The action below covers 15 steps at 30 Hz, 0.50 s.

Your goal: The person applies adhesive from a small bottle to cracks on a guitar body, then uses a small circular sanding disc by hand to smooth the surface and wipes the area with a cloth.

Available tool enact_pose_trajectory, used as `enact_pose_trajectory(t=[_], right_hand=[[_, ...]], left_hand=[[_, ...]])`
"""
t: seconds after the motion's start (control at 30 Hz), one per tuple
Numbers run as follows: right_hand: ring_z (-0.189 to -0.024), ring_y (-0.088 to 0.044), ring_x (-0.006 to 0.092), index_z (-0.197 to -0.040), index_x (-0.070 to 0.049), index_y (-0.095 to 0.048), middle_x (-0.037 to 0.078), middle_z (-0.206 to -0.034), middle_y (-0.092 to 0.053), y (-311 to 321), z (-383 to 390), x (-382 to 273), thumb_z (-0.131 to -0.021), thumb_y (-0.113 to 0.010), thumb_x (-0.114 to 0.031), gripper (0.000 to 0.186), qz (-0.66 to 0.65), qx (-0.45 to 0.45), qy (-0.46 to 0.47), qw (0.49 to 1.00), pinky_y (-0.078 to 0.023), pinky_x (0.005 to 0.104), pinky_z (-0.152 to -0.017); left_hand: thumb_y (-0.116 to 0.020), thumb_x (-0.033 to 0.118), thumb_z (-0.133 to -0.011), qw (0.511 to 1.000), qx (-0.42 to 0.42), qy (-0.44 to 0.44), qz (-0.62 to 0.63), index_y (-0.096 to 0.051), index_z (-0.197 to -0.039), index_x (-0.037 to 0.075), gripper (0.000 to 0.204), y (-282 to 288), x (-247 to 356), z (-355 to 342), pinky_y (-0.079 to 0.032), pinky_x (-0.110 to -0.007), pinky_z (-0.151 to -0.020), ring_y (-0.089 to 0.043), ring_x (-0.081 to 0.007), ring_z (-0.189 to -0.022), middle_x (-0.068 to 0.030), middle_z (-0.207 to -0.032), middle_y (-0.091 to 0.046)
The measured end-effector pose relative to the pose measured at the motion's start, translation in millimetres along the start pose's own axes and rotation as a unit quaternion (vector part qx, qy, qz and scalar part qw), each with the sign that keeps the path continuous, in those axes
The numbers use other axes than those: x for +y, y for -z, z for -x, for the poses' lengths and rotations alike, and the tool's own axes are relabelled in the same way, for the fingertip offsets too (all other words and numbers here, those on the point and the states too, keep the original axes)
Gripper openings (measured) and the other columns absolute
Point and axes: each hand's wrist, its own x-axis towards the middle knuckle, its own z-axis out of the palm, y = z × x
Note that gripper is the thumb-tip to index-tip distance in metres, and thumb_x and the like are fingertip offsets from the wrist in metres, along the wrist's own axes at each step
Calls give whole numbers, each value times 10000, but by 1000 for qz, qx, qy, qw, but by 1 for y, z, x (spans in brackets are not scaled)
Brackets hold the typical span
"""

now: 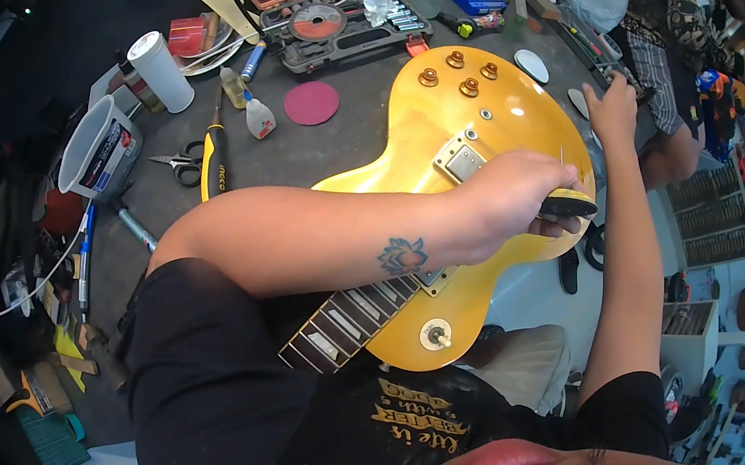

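A gold electric guitar body [365, 173] lies tilted across the bench edge and my lap, its fretted neck [347, 327] passing under my left forearm. Over the body's lower right part, my left hand [526, 195] is closed round a round black-and-yellow pad [568, 202]; its fingers are mostly hidden. Several amber knobs [469, 87] and a metal pickup [464, 163] show on the body, without strings. My right hand [613, 108] reaches past the guitar to the bench's right side, thumb and fingers apart, near small tools. Its fingertips are partly hidden.
A pink sanding disc [311, 103], scissors [185, 166], a yellow-black tool handle [213, 164], a small glue bottle [259, 117] and a plastic tub [102, 149] are on the bench. Behind sits an open tool case [343, 27]. Another person [672, 56] is at far right.
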Motion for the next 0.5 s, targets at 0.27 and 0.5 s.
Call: enact_pose_trajectory(t=[0.27, 0.5], right_hand=[[-1013, -730, 287, -1182, -8, -724, 146, -1106, -763, 95, -12, -218, -940, -799, -180, 307, -418, -250, 273, 829, -561, 389, -922], [-1153, -690, 371, -1293, -53, -718, 148, -1199, -722, 74, 5, -349, -876, -865, -269, 492, -351, -260, 476, 763, -550, 466, -996]], left_hand=[[-500, 249, -1150, 958, -71, -273, -50, -715, -1203, -41, 366, -12, 5, 14, -544, -335, -994, -692, -178, -1103, -117, -1168, -745], [-480, 277, -1158, 946, -153, -281, -46, -745, -1151, -37, 411, -34, 30, 43, -499, -309, -1027, -670, -145, -1103, -96, -1130, -754]])
